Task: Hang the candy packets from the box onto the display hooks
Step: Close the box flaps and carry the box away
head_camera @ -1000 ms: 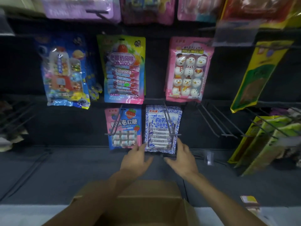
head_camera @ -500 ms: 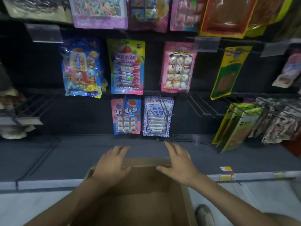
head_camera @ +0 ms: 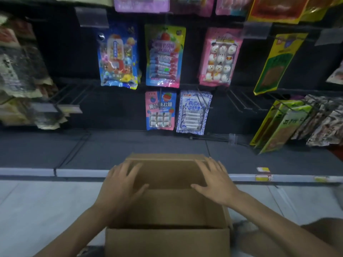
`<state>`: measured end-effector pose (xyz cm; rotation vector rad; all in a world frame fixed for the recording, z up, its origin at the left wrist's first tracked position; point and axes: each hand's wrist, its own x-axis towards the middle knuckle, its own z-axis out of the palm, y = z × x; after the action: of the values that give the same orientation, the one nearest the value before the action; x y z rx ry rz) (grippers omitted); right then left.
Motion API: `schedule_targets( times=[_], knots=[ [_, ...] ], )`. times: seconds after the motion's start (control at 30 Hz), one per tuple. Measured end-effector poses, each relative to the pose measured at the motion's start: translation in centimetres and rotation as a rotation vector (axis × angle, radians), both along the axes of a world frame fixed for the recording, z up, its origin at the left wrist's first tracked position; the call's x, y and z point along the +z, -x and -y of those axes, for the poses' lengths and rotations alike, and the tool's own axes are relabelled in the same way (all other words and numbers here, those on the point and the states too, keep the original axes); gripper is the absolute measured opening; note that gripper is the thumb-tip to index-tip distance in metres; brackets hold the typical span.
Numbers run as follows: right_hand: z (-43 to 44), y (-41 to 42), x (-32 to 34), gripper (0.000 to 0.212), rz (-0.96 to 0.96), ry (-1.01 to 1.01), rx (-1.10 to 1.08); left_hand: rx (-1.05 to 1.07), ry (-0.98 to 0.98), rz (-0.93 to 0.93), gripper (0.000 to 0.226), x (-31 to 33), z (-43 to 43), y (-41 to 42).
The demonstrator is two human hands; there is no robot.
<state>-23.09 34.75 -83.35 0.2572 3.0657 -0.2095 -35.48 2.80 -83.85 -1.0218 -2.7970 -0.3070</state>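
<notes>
A brown cardboard box (head_camera: 168, 236) stands open on the floor below me; the part of its inside that shows holds no packet. My left hand (head_camera: 121, 184) hovers over the box's left side with fingers spread, holding nothing. My right hand (head_camera: 216, 179) is spread over the right side, also holding nothing. On the dark display wall hang a blue-and-white packet (head_camera: 194, 113) and a pink-and-blue packet (head_camera: 160, 110) on low hooks. Above them hang a blue packet (head_camera: 118, 56), a green-and-pink packet (head_camera: 164, 56) and a pink snowman packet (head_camera: 220, 57).
Bare wire hooks (head_camera: 241, 101) stick out right of the blue-and-white packet, and more hooks (head_camera: 72, 94) at the left. Yellow-green packets (head_camera: 282, 125) hang at the right. A grey base shelf (head_camera: 130, 147) with a pale front rail runs behind the box.
Both hands have drawn back from the blue-and-white packet on its hook down to the open box. The view has pulled away from the wall and tilted down.
</notes>
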Motion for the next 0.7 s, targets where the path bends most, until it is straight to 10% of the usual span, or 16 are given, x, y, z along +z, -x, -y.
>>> schedule_targets(
  times=[0.43,0.7],
  knots=[
    [0.4,-8.0,-11.8,0.065,0.105,0.316,-0.496,0.202,0.281,0.202,0.070,-10.9,6.3,-3.1],
    [3.3,-10.4,-13.4,0.060,-0.136,0.675,-0.855,0.582,-0.032,0.544,0.071,-13.6,4.5,-3.7]
  ],
)
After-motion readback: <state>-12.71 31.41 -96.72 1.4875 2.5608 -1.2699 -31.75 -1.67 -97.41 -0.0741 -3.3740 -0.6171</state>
